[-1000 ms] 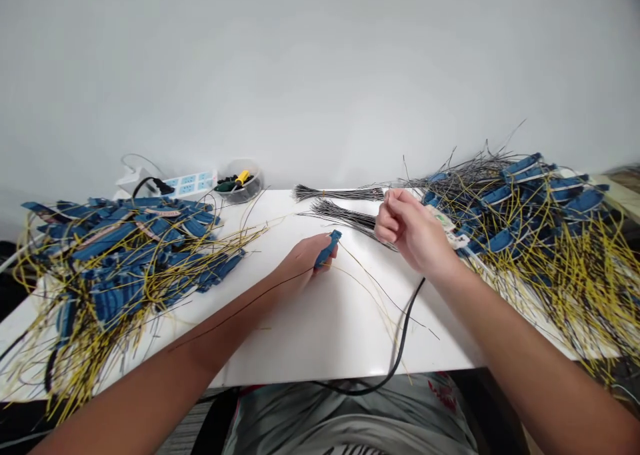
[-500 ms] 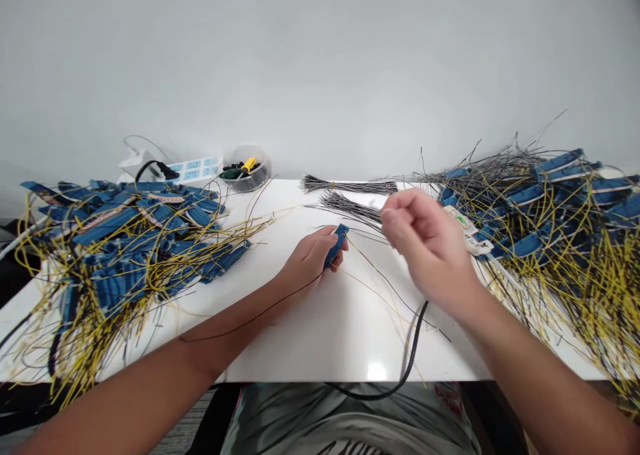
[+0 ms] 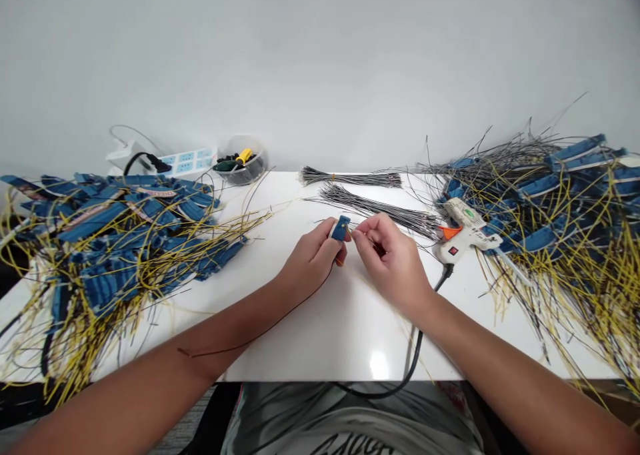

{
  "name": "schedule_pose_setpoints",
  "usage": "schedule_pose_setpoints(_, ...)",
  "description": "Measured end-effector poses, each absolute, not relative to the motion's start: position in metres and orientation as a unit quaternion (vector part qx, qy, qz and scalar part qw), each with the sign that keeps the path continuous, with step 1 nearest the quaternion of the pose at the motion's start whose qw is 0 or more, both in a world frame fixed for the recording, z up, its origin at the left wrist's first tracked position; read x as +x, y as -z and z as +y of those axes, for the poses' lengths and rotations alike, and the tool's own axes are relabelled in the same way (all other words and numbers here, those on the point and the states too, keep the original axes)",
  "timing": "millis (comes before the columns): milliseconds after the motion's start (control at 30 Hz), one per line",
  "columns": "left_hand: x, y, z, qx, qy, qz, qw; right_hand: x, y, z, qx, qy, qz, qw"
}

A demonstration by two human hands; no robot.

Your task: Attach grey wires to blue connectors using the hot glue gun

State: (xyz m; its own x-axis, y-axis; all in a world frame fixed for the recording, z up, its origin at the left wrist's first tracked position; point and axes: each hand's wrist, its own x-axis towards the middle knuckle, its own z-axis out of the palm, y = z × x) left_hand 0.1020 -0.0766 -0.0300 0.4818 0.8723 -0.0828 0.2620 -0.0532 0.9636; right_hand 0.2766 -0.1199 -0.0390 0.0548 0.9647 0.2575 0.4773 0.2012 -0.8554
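Near the middle of the white table, my left hand (image 3: pixel 316 253) is closed on a small blue battery pack (image 3: pixel 341 228), whose end shows above the fingers. A dark wire trails from that hand back over the left forearm. My right hand (image 3: pixel 385 251) is just to the right, its thumb and forefinger pinched on a thin wire beside the pack's end. Behind the hands lie two bundles of grey wires (image 3: pixel 350 177). A white glue gun (image 3: pixel 463 236) with an orange trigger rests to the right of my right hand.
Blue packs with yellow and black wires are heaped at the left (image 3: pixel 107 241) and right (image 3: pixel 565 201). A clear bowl (image 3: pixel 257 168) with a yellow-handled item stands at the back, beside a power strip (image 3: pixel 187 163). A black cable (image 3: pixel 414 358) hangs over the front edge.
My right hand has moved left and down to the blue pack and pinched a wire. The glue gun behind it has come into fuller view.
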Motion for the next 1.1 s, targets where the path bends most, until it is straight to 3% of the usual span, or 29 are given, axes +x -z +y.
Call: schedule_pose_setpoints(1100,0.1014,0.0256,-0.0844,0.755,-0.234,0.424,0.443,0.2764,0.0365,-0.1211,-0.572,-0.287,-0.611,0.466)
